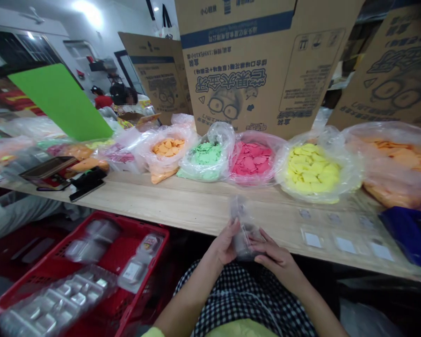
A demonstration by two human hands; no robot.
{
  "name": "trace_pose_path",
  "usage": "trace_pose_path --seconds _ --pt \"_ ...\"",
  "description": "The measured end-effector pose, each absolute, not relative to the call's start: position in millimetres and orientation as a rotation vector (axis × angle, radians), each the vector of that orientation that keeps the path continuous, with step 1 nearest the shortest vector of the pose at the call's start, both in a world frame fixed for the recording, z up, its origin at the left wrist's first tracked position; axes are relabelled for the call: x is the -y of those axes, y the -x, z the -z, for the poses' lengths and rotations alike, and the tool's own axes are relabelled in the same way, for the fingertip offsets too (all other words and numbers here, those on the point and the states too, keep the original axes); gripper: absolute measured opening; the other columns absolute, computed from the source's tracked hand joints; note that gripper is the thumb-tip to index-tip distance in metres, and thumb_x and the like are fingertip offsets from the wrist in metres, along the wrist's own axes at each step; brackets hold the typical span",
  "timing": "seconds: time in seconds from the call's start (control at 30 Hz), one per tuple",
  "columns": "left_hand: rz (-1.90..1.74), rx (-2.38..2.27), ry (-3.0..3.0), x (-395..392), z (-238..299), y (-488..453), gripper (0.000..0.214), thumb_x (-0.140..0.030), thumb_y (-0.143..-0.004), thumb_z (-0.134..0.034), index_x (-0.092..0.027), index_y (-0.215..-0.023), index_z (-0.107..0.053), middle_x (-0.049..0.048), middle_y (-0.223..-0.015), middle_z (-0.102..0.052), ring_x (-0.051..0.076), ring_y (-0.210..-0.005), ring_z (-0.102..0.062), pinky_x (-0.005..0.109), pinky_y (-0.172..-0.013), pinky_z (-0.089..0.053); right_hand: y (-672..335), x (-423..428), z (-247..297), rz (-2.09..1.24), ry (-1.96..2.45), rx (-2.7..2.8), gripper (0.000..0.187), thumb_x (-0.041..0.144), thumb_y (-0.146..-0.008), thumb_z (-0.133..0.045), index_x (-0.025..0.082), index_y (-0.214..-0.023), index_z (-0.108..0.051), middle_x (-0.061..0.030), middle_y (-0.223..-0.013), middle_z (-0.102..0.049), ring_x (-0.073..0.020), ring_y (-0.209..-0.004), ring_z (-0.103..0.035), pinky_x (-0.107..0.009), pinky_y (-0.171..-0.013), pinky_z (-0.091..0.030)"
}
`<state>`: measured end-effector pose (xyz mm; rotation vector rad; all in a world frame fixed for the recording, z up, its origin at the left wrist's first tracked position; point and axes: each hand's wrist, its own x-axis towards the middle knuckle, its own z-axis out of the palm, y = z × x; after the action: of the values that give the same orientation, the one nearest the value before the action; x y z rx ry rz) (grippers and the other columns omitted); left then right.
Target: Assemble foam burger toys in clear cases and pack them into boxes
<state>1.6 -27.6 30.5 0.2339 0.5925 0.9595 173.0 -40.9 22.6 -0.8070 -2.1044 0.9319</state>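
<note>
Both the left hand point(228, 241) and right hand point(274, 254), half closed, hold opposite sides of a blurred plastic container point(243, 234) at the near edge of the tabletop point(182, 201); its long axis points across the tabletop, neither hand nearer.

I look through one head-worn camera, facing forward and down: the left hand point(227, 241) and right hand point(275, 252) sit close at lower centre, the table point(175, 201) just beyond, a cardboard box point(245, 61) behind, a pale wall point(126, 21) farthest.

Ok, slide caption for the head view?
Left hand and right hand hold a clear plastic container before transparent plastic bags of coloured pieces.
</note>
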Motion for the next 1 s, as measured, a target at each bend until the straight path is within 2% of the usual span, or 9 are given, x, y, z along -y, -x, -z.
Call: trace_pose_path --seconds 0.17,0.33,0.47,0.6,0.73,0.87,0.93,1.0 --pt "-0.968 -0.608 -0.185 15.5 -29.8 5.9 0.045 -0.037 -0.074 -0.06 -0.013 -0.111 -0.054 0.0115 -0.093 -0.065 0.023 -0.085 -0.06 0.038 -0.088 -0.037 -172.8 39.1 -22.0 -0.849 0.941 1.897 0.02 0.027 -0.085 -0.05 0.027 -0.103 -0.058 0.0002 -0.11 -0.061 -0.0207 -0.119 -0.041 -0.047 -0.103 -0.031" --pt "-0.991 -0.734 -0.127 5.1 -26.9 29.4 0.046 -0.037 -0.075 -0.058 -0.015 -0.115 -0.051 0.0104 -0.095 -0.064 0.022 -0.084 -0.061 0.041 -0.087 -0.04 -195.5 25.1 -5.7 -0.414 0.989 2.156 0.022 0.026 -0.085 -0.05 0.026 -0.106 -0.057 -0.0027 -0.111 -0.061 -0.0201 -0.104 -0.055 -0.051 -0.104 -0.026" --pt "-1.007 -0.772 -0.1 2.0 -22.0 47.3 0.045 -0.036 -0.075 -0.059 -0.018 -0.115 -0.051 0.007 -0.096 -0.064 0.02 -0.084 -0.061 0.04 -0.088 -0.041 -221.8 10.9 20.6 -0.19 1.081 2.35 0.024 0.027 -0.088 -0.046 0.025 -0.108 -0.057 -0.0039 -0.109 -0.062 -0.0194 -0.102 -0.056 -0.052 -0.103 -0.024" --pt "-0.999 -0.746 -0.087 3.6 -17.2 49.9 0.045 -0.036 -0.075 -0.059 -0.017 -0.114 -0.051 0.0086 -0.097 -0.064 0.022 -0.087 -0.061 0.042 -0.088 -0.041 -241.0 -0.7 39.9 -0.095 1.145 2.376 0.023 0.029 -0.088 -0.044 0.026 -0.106 -0.059 -0.0034 -0.105 -0.064 -0.0194 -0.099 -0.058 -0.052 -0.104 -0.022" --pt "-0.996 -0.724 -0.071 5.9 -14.7 46.3 0.045 -0.037 -0.075 -0.059 -0.015 -0.114 -0.051 0.0093 -0.096 -0.065 0.023 -0.089 -0.061 0.042 -0.088 -0.041 -252.6 -5.2 36.0 -0.054 1.182 2.388 0.026 0.032 -0.088 -0.044 0.025 -0.109 -0.057 -0.0059 -0.109 -0.062 -0.0204 -0.102 -0.057 -0.054 -0.102 -0.021" --pt "-0.967 -0.756 -0.093 9.5 -16.4 39.6 0.049 -0.039 -0.075 -0.059 -0.017 -0.117 -0.049 0.01 -0.096 -0.064 0.024 -0.088 -0.061 0.044 -0.087 -0.041 -235.1 4.7 6.0 -0.072 1.147 2.398 0.043 0.038 -0.083 -0.051 0.023 -0.123 -0.044 -0.0104 -0.125 -0.049 -0.0246 -0.116 -0.044 -0.057 -0.103 -0.014" --pt "-0.961 -0.747 -0.122 11.4 -17.5 34.6 0.051 -0.039 -0.074 -0.059 -0.017 -0.118 -0.048 0.0108 -0.097 -0.064 0.025 -0.087 -0.061 0.045 -0.087 -0.04 -209.1 13.6 -12.2 -0.168 1.08 2.38 0.051 0.041 -0.08 -0.055 0.022 -0.126 -0.041 -0.0111 -0.128 -0.046 -0.0246 -0.12 -0.04 -0.055 -0.104 -0.014" --pt "-0.982 -0.716 -0.15 12.9 -17.7 30.6 0.05 -0.039 -0.073 -0.06 -0.017 -0.117 -0.05 0.0114 -0.098 -0.064 0.025 -0.089 -0.06 0.043 -0.087 -0.039 -177.6 21.8 -26.5 -0.346 0.933 2.435 0.051 0.042 -0.079 -0.055 0.023 -0.125 -0.042 -0.0092 -0.129 -0.045 -0.0234 -0.121 -0.038 -0.052 -0.105 -0.016"
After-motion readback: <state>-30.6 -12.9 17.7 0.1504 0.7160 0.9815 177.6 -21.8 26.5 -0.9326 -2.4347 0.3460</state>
